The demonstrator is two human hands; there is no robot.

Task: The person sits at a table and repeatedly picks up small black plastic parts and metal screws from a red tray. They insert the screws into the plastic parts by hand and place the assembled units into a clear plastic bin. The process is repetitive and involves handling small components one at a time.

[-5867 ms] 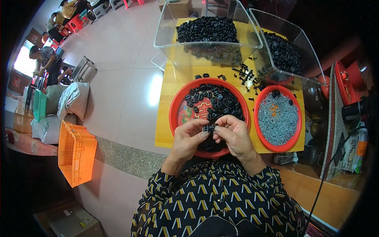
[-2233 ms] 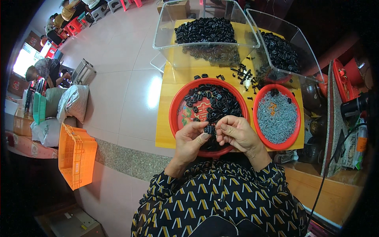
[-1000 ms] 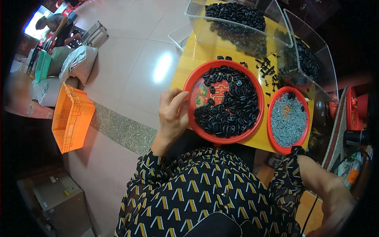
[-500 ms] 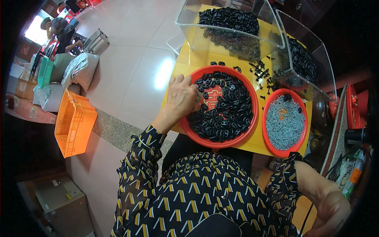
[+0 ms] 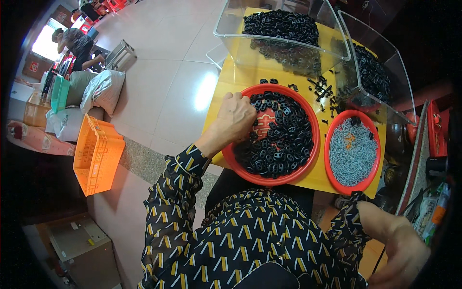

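Note:
My left hand (image 5: 236,117) is over the left rim of a round red tray (image 5: 315,144). Its fingers are curled and point down into the tray, and what they hold, if anything, is hidden. Small black oval pieces with two holes (image 5: 279,156) fill most of that tray, leaving part of its patterned bottom bare. At the lower right, well off the table, is my right hand (image 5: 403,255); its fingers are turned away and partly out of view. An oval red tray (image 5: 331,176) full of silvery screws (image 5: 353,154) stands nearer to it.
Two clear plastic bins (image 5: 284,41) (image 5: 373,77) of black parts stand at the back of the yellow table (image 5: 222,96). Loose black pieces (image 5: 323,91) lie before them. On the left floor are an orange crate (image 5: 98,156) and stuffed sacks (image 5: 103,91). Another person (image 5: 77,43) sits far left.
The whole view has shifted slightly. My left hand remains at the round tray's left side, its fingers farther over the black pieces. The right hand stays low at the right.

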